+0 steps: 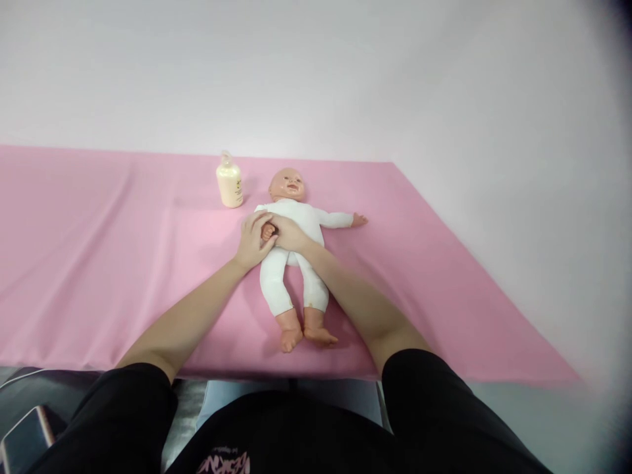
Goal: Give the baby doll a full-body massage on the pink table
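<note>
A baby doll [302,217] with a white cloth body lies on its back, its head away from me and its feet toward me. My left hand [251,240] wraps round the doll's arm on the left side. From the other side, my right hand [286,232] closes on the same arm, its forearm crossing over the doll's belly and hip. Between my hands the doll's small hand [268,232] pokes out. The doll's other arm [340,220] stretches out to the right, untouched.
A pump bottle [230,184] of pale yellow liquid stands upright left of the doll's head. Pink cloth [99,263] covers the table, with a white wall [296,79] behind. A phone [27,438] lies below the table edge at lower left.
</note>
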`<state>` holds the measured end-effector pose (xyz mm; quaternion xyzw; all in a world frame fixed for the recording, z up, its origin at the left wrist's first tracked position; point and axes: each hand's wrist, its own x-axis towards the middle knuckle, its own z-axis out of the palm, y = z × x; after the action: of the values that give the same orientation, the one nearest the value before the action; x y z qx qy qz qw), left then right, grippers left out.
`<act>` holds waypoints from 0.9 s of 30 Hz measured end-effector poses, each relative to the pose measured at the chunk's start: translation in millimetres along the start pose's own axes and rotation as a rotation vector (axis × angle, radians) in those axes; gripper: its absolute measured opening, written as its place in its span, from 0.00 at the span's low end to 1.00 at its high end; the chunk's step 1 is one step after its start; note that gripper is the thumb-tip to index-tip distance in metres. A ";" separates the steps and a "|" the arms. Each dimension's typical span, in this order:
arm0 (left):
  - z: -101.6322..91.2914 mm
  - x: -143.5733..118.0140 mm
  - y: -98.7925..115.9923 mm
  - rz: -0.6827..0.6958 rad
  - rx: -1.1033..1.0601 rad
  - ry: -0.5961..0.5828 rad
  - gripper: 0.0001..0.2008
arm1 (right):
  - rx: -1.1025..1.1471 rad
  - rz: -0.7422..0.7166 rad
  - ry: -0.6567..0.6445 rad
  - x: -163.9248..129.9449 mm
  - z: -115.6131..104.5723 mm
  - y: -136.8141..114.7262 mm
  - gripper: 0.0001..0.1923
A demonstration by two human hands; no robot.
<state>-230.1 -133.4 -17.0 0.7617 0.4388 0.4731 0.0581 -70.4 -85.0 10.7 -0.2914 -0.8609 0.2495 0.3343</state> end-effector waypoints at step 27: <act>0.3 4.3 -23.2 0.211 0.023 0.035 0.21 | -0.022 -0.132 -0.069 2.4 4.1 7.7 0.18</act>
<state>-243.4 -116.2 -25.9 0.7959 0.3626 0.4849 -0.0085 -72.2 -78.9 4.2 -0.2288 -0.8920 0.2270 0.3170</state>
